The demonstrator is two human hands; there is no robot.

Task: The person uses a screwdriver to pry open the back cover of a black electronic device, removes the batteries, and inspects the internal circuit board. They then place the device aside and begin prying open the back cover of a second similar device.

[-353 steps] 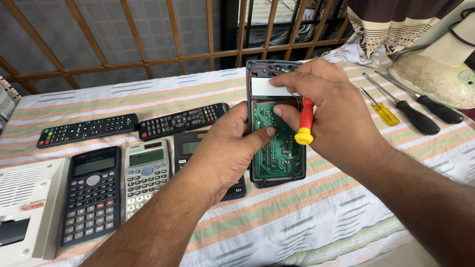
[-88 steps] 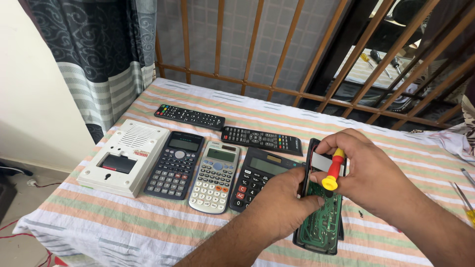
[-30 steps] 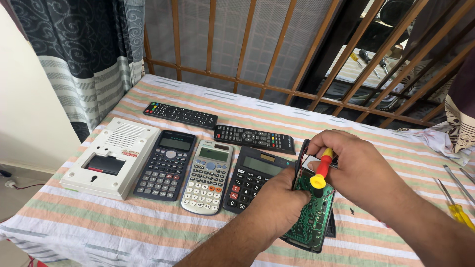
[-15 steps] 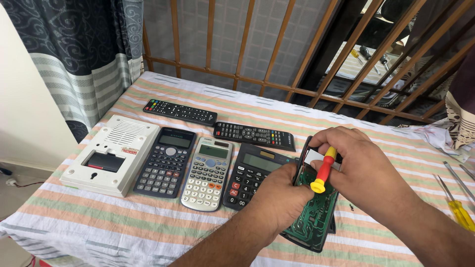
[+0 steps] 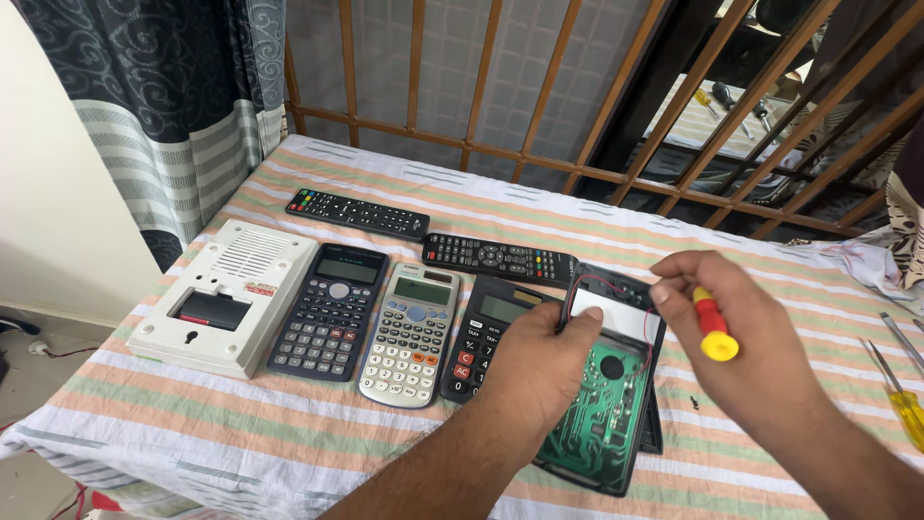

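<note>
**A:** Left hand (image 5: 539, 371) is down on the opened calculator (image 5: 602, 385), fingers curled over its left edge and the fingertips pressing near the pale display strip, so the loose shell is pinned against the striped tablecloth (image 5: 289, 433).

**B:** And the right hand (image 5: 746, 351)?

**A:** Lifted just above the case, closed round a small screwdriver with a red and yellow handle (image 5: 714, 332). Thumb and forefinger pinch the top of the handle; the tip is hidden behind the palm, so I cannot tell whether it touches anything.

**B:** Where does the open unit lie?

**A:** Right of centre on the table, back cover off, green circuit board (image 5: 597, 424) facing up, a thin red wire (image 5: 602, 281) looping along its top edge. It sits tilted, likely because the board rests loosely on the lower half.

**B:** Around it?

**A:** Touching its left side is a black calculator (image 5: 481, 332), then a silver scientific calculator (image 5: 412, 332), a dark scientific calculator (image 5: 332, 308) and a white plastic box with a grille (image 5: 226, 294), all in a tidy row, which looks like sorting. Two black remote controls (image 5: 358, 214) lie behind the row. A yellow-handled screwdriver (image 5: 900, 404) waits at the far right edge, within reach. A tiny dark speck, possibly a screw (image 5: 694, 403), lies beside the case.
</note>
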